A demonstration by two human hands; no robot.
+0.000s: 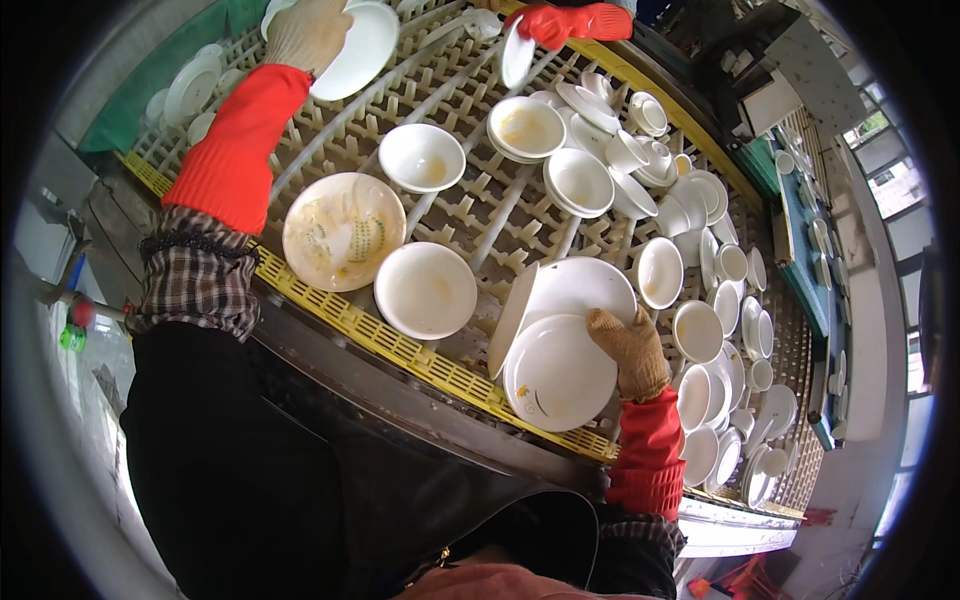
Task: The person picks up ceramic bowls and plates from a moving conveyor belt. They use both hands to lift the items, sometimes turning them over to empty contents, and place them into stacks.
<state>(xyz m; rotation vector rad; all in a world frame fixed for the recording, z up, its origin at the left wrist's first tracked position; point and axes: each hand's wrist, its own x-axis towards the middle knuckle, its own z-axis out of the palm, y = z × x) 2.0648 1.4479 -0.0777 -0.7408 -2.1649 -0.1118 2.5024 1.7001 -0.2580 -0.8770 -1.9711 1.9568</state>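
My left hand, in a tan knit glove, grips a white oval plate at the far side of a pegged conveyor belt. My right hand, gloved alike, has its thumb on the rim of a white plate with a small orange motif. Behind that plate leans a larger white dish, partly covered by it. Between my hands sit a soiled bowl with green print, a white bowl and a smaller stained bowl.
Across the belt another person's red-gloved hand holds a small white dish. Many bowls and cups crowd the belt's right part, such as a tilted bowl. Yellow slotted edging lines the near side. A green sheet borders the left end.
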